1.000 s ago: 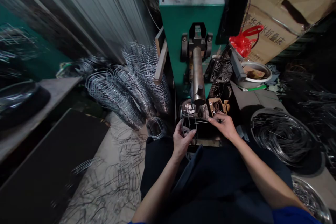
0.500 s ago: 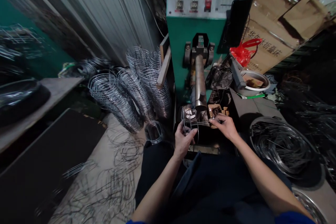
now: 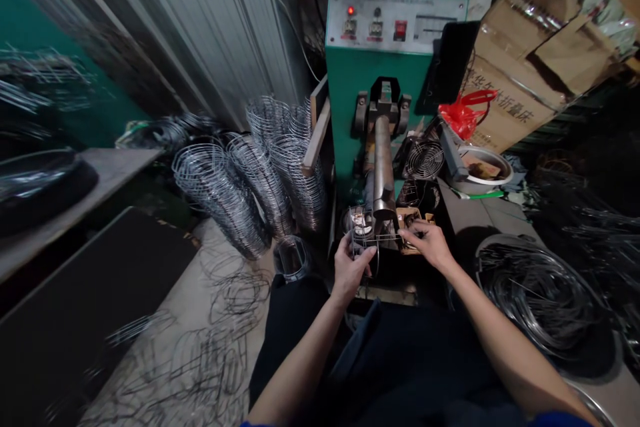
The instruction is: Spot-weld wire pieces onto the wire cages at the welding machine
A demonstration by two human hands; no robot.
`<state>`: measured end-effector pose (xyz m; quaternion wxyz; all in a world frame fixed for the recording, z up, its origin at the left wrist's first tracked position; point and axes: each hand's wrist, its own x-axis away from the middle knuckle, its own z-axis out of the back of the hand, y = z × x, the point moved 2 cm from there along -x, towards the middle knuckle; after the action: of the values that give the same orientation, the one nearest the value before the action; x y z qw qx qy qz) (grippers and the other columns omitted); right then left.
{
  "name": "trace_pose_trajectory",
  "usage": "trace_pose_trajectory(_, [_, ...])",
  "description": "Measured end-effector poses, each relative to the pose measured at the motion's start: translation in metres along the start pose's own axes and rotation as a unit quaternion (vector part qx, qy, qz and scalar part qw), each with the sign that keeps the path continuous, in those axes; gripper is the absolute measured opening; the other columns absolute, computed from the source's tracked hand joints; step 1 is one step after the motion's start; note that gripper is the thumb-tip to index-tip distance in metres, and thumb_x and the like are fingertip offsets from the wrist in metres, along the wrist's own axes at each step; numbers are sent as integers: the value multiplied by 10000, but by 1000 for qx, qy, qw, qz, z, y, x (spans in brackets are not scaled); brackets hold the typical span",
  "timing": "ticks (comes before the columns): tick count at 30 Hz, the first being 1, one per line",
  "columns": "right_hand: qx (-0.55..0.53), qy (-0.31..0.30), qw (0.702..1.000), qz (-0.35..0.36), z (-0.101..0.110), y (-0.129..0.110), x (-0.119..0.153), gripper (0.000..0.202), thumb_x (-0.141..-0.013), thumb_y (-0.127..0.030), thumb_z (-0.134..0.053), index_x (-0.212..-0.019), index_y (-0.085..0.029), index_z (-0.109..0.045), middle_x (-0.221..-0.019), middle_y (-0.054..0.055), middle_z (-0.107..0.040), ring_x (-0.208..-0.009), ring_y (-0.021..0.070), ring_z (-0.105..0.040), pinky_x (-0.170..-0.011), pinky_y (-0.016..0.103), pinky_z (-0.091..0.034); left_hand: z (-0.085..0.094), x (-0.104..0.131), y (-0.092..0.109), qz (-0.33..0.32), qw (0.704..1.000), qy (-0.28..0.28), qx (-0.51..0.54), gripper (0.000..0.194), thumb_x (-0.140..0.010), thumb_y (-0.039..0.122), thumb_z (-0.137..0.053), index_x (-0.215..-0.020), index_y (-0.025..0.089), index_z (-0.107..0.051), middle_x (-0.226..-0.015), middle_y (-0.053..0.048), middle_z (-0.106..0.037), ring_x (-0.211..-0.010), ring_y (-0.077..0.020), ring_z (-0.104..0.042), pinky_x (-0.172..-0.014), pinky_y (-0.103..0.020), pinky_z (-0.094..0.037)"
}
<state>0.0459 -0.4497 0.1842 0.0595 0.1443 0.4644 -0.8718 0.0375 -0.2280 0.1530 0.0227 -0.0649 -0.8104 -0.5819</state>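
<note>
My left hand [image 3: 350, 269] grips the left side of a small wire frame [image 3: 367, 235] made of thin rods. My right hand [image 3: 430, 244] pinches the frame's right end. Both hold it just below the tip of a steel horn [image 3: 383, 163] that juts out from a green machine [image 3: 380, 60]. The machine's grey panel carries a lit red lamp [image 3: 351, 10] and switches. My forearms reach out over my dark trousers.
Stacks of finished wire rings [image 3: 250, 173] lean at the left of the machine. A round tray of loose wires [image 3: 540, 287] lies at the right. A small fan [image 3: 425, 159], a red bag [image 3: 460, 117] and cardboard boxes [image 3: 530, 60] stand behind. Scrap wire [image 3: 200, 353] litters the floor.
The view has tilted so that the machine sits lower in frame. My hands have kept their hold and brought the wire frame slightly closer under the horn's tip.
</note>
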Motion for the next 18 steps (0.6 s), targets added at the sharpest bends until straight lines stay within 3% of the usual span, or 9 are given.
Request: trace_pose_trajectory(18, [30, 6, 1000, 2, 0, -3, -4, 477, -882, -574, -641, -600, -198, -565, -658, 4, -528, -644, 168, -492, -617, 293, -357, -1, -4, 5, 10, 1000, 3, -5, 749, -668, 418, -831, -1289, 148, -510, -659, 88, -543, -376, -45, -461, -369, -186, -409])
